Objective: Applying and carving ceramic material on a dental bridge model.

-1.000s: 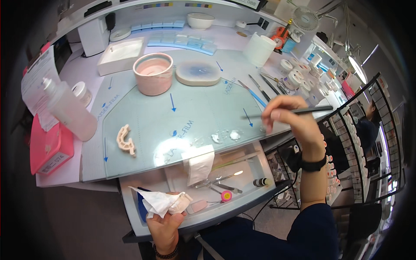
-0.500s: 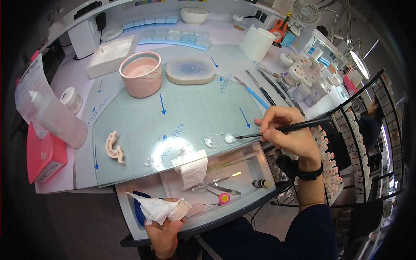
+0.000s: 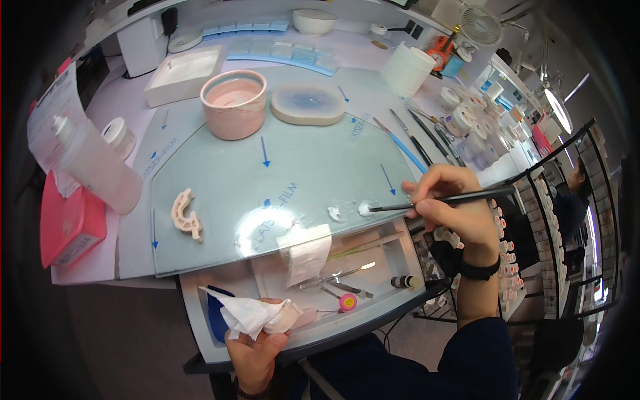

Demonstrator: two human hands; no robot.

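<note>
My right hand (image 3: 457, 203) pinches a thin black-handled brush (image 3: 480, 194). The brush's dark tip touches a small mound of white paste (image 3: 365, 209) on the glass plate (image 3: 220, 157). A second white dab (image 3: 335, 213) lies just left of it. Low over the open drawer, my left hand (image 3: 257, 363) grips a crumpled white tissue (image 3: 248, 315) together with a pale cream piece (image 3: 284, 317), whose shape is partly hidden. On the plate's left side lies a beige, arch-shaped dental piece (image 3: 185, 215).
A pink ceramic cup (image 3: 233, 117) and an oval blue-white pad (image 3: 308, 105) stand at the back. The drawer (image 3: 393, 303) holds tools and a folded tissue (image 3: 308, 255). Brushes (image 3: 407, 143) and jars (image 3: 460, 120) lie right; a squeeze bottle (image 3: 100, 167) and pink box (image 3: 70, 223) left.
The view has shifted, so the bench items sit farther right in the picture. The brush tip has come to the white mound, having been just right of it. My left hand keeps its hold.
</note>
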